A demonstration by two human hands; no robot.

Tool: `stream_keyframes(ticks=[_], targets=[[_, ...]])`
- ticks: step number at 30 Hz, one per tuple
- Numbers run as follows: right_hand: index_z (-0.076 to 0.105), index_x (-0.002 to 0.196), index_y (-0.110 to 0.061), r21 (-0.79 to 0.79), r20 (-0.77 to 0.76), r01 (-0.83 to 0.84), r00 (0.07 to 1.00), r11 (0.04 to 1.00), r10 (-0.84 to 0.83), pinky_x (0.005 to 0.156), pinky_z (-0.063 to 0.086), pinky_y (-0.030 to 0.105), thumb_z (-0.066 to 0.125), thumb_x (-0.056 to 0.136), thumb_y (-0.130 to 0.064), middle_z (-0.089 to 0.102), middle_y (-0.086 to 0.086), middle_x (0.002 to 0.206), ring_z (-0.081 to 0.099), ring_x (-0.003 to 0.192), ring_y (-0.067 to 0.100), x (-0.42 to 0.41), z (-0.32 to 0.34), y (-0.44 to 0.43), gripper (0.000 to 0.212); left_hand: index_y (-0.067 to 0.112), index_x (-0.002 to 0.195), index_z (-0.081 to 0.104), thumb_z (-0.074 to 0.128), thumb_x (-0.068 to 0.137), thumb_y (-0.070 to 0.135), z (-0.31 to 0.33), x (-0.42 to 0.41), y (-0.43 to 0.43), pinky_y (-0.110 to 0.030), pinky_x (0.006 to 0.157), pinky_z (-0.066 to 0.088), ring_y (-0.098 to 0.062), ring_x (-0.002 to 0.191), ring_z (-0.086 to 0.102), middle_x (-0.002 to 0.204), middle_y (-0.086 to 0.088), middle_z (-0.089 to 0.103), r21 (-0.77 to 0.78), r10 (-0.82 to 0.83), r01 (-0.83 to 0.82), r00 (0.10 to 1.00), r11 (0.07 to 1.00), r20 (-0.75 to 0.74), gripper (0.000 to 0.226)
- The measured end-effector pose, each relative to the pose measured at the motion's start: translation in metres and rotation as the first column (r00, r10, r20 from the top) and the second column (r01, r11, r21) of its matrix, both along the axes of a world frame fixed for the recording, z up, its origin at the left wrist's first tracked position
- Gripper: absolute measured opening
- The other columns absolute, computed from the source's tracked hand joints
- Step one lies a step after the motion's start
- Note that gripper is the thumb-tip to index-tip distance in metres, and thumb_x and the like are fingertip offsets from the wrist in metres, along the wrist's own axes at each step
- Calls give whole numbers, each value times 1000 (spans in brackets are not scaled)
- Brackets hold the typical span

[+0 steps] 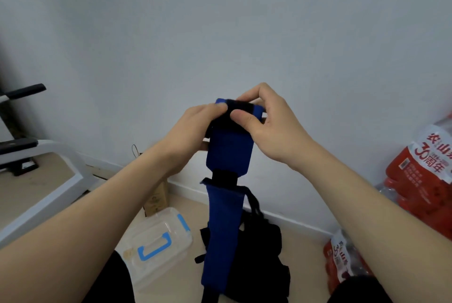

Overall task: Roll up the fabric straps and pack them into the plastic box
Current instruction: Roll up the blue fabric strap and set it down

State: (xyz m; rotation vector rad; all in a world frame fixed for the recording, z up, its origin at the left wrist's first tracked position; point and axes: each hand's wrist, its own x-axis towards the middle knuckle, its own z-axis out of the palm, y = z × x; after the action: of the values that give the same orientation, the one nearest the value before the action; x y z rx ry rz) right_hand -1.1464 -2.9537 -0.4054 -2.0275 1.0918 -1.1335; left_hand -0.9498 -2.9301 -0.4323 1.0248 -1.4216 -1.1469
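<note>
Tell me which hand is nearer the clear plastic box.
Left. The left hand grips the top of the blue strap, above the plastic box on the floor and slightly to its right; the right hand pinches the same end, further right.

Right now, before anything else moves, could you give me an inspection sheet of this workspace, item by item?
Surface: beige floor, used as the work area.
Job's things: blue fabric strap held up, top end curled over between the fingers, the rest hanging; black straps heaped on the floor below it; clear plastic box with a blue handle, left of the heap.
Clutter: red packs of bottled water at right; brown carton against the wall.
Grippers: left hand and right hand both pinch the strap's top end.
Cables: nothing seen.
Surroundings: white wall; white exercise frame with black grips at left.
</note>
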Motion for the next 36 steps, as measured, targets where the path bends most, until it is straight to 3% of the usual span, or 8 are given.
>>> stream_keyframes(ticks=[3, 7, 11, 15, 21, 27, 32, 36], targets=[[62, 106, -37, -33, -31, -10, 999, 999, 9, 81, 63, 38, 80, 95, -34, 71, -13, 96, 74, 88, 12, 7, 6, -2, 21, 22, 123, 77, 58, 103, 65, 4, -2, -3, -44, 82, 68, -20, 108, 79, 116, -2, 81, 43, 21, -21, 1000, 999, 5, 52], [64, 116, -28, 69, 169, -63, 984, 996, 51, 82, 66, 36, 82, 96, -27, 71, 2, 121, 77, 99, 19, 3, -6, -2, 27, 15, 129, 71, 61, 108, 44, 4, -3, -5, -52, 96, 64, -26, 114, 76, 123, -8, 79, -21, 55, -55, 998, 998, -7, 37], [70, 118, -19, 341, 264, -126, 964, 932, 34, 76, 68, 43, 62, 106, -52, 79, 3, 114, 79, 101, 23, 0, -15, 1, 36, 14, 132, 69, 65, 108, 26, 2, 0, -1, -44, 91, 65, -27, 117, 75, 126, -10, 77, -33, -53, 52, 998, 998, -32, 27], [71, 123, -20, 244, 229, -104, 972, 964, 47, 87, 66, 53, 74, 103, -31, 78, 9, 113, 78, 102, 28, -7, -21, -1, 23, 10, 137, 67, 69, 103, 7, 3, 4, -4, -37, 87, 64, -31, 113, 76, 133, -21, 70, -1, -81, 82, 990, 997, -112, 35], [71, 122, -31, 137, 215, -148, 970, 979, 116, 82, 67, 34, 84, 93, -10, 77, 5, 113, 80, 95, 24, -6, -24, -9, 38, 12, 123, 72, 84, 88, 55, -3, 5, -13, -43, 83, 66, -31, 109, 78, 122, -13, 77, 66, 26, -23, 999, 998, -40, 56], [73, 119, -36, 145, 266, -78, 963, 986, 37, 77, 68, 39, 86, 91, -10, 76, 5, 113, 80, 88, 27, -1, -30, -28, 41, 11, 94, 51, 74, 102, 23, -14, 18, -37, -42, 78, 66, -27, 80, 72, 87, -8, 64, 111, 152, -122, 933, 986, -326, 27], [73, 117, -36, 205, 294, -26, 955, 978, -36, 79, 69, 46, 86, 91, -14, 77, 8, 112, 79, 91, 29, 0, -42, -46, 36, 7, 103, 53, 46, 97, -19, -15, 22, -52, -43, 83, 67, -29, 83, 71, 104, -14, 53, 175, 386, -345, 846, 922, -368, 28], [73, 120, -32, 209, 322, -92, 947, 974, 20, 77, 68, 40, 85, 93, -10, 77, 9, 116, 80, 92, 26, 5, -47, -55, 37, 11, 121, 69, 68, 100, 41, -19, 18, -57, -42, 79, 66, -26, 91, 80, 122, -12, 70, 308, 331, -252, 913, 917, -238, 37]])
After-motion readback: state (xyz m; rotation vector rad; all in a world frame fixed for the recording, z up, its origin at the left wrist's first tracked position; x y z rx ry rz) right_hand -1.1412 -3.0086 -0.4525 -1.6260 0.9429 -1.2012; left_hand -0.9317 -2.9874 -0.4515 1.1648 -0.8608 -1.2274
